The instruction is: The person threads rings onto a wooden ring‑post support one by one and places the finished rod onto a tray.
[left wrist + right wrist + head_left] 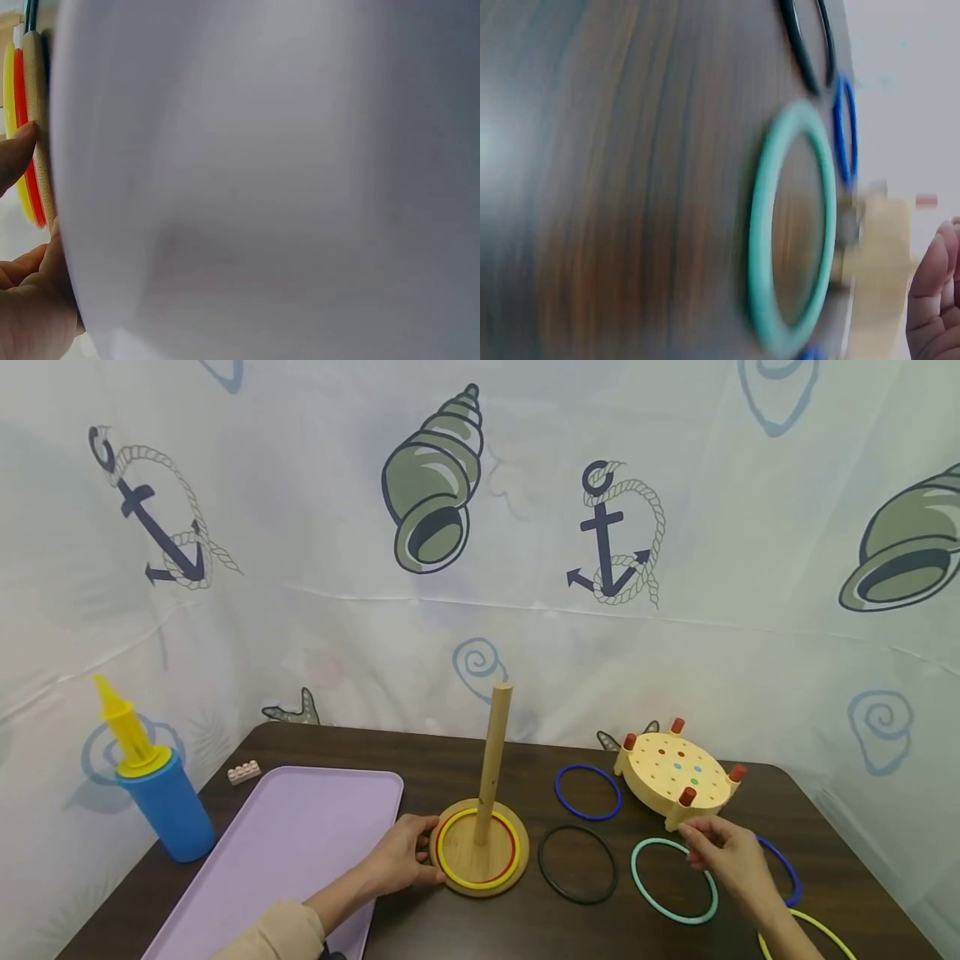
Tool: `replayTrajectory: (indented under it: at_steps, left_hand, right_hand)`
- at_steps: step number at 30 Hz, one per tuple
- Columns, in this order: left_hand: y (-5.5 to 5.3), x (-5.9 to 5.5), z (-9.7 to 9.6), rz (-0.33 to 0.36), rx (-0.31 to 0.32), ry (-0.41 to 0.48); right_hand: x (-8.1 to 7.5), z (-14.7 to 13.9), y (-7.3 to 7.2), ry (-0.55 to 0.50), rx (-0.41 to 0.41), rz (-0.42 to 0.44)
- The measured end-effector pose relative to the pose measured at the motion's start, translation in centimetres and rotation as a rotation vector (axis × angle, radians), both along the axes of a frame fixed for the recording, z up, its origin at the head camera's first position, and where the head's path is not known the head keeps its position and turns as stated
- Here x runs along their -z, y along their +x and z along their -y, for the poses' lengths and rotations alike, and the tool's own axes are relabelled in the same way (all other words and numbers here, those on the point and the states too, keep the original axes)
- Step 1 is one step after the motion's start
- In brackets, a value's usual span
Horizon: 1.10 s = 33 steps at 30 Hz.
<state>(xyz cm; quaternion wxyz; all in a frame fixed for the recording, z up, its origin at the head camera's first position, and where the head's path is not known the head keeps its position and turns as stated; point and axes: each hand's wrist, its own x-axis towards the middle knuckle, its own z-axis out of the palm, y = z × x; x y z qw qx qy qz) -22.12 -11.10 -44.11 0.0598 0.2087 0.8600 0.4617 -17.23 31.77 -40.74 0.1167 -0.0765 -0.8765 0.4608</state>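
Observation:
A wooden peg stand with a round base (463, 862) and an upright post (495, 743) stands mid-table. Round its post lie a yellow ring (480, 886) and a red ring (22, 97). My left hand (408, 857) grips the base's left rim between thumb and fingers. Over the far right part of a mint ring (678, 919), my right hand (729, 857) hovers with loosely bent fingers and holds nothing visible. Just beyond it is a round yellow wooden toy (675, 777) with red-tipped pegs. A black ring (581, 902) lies between stand and mint ring.
One blue ring (592, 817) lies behind the black one. Another blue ring (797, 882) and a yellow ring (825, 930) are partly behind my right arm. At left are a purple tray (322, 827), a blue pump (168, 806) and a pink brick (243, 772). A patterned curtain hangs behind.

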Motion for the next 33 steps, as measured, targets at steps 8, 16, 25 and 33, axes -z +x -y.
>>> replayTrajectory:
  at_steps: [8, 16, 25, 33]
  left_hand:
    - [-0.1, 0.0, 0.0, 0.001, -0.003, 0.006]
    - [0.0, -0.1, 0.0, 0.008, -0.005, -0.004]
    - [0.0, -0.2, 0.0, 0.011, -0.006, -0.013]
    - [0.0, -0.2, -0.1, 0.016, -0.003, 0.000]
  right_hand:
    - [0.7, -9.4, 3.1, 0.083, 0.117, 0.164]
    - [2.0, -15.6, 5.0, 0.207, 0.083, 0.311]
    - [2.9, -17.0, 5.9, 0.389, -0.019, 0.415]
    - [3.7, -17.1, 6.0, 0.448, -0.061, 0.398]
